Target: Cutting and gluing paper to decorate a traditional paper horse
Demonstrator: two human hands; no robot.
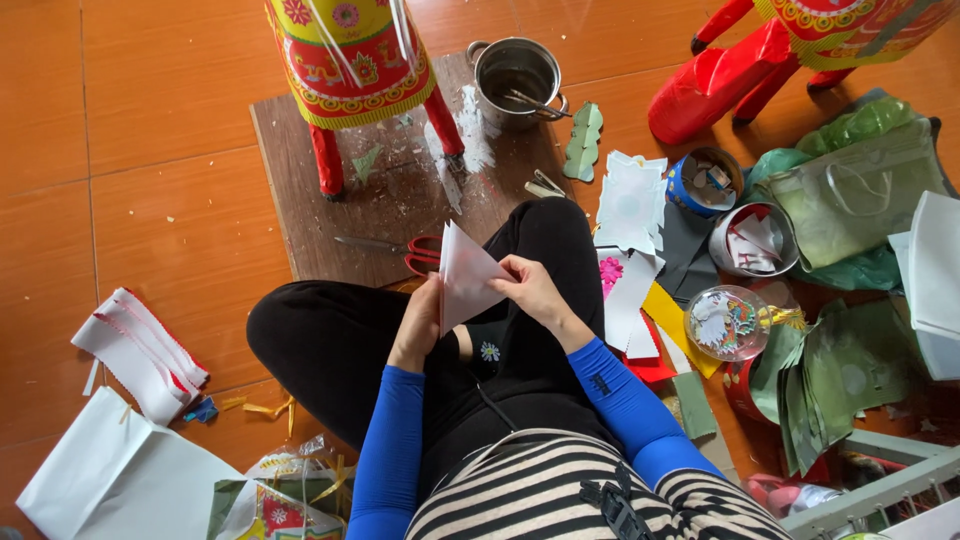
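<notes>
Sitting cross-legged on the orange tiled floor [150, 120], the person held a folded white paper [463, 275] over the lap, just above the picture's centre. The left hand [420, 325] gripped the paper's lower left edge, fingers closed around it; the right hand [530, 290] pinched the right edge between thumb and fingertips. The paper stood tilted, its point toward twelve o'clock.

Just past the paper, at about eleven o'clock from it, red-handled scissors [415, 252] lay on a brown wooden board [300, 170], blades pointing to nine o'clock. On the board's far side stood a red and yellow decorated paper figure [350, 60] on red legs. At one o'clock from the hands a steel pot [515, 75] sat at the board's corner, with a tool resting in it, and a green leaf-shaped cutout [583, 140] lay just beside it.

At three o'clock lay a spread of white and coloured paper pieces [630, 260], two round tins [705, 180] holding scraps, and a clear round container [728, 322]. Further toward four o'clock was a stack of green paper sheets [840, 380]. At eight o'clock lay a white strip with red edging [140, 350], with a white paper bag [120, 480] nearer seven o'clock.
</notes>
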